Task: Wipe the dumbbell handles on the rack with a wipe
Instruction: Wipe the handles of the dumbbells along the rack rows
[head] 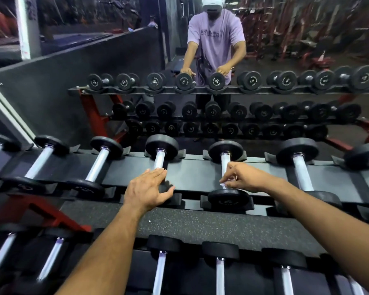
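— Pinched in your right hand (pixel 242 177) is a small white wipe (pixel 226 183), fingers curled down onto the near end of the chrome handle (pixel 225 167), just above the near weight head (pixel 228 198). That dumbbell sits on the top tier of the rack (pixel 192 169), right of centre.

— And my left?

— Your left hand (pixel 148 188) lies spread and relaxed, holding nothing; it rests over the near end of the neighbouring dumbbell (pixel 161 152) to the left, covering its near head. Use it as a brace.

— How do I wipe this one well?

— Wrap the wipe as far round the bar as it reaches, not just across the top, then draw it along to the far head (pixel 225 151). Turn your wrist so the underside gets covered too. The wipe looks small and bunched, so I judge you need more than one pass.

— Anything to watch?

— The dumbbell lies in cradles; press lightly so it doesn't roll. More handles wait either side, and on the lower tier (pixel 219 271) nearer you. The mirror (pixel 285 50) beyond reflects you and the rack.
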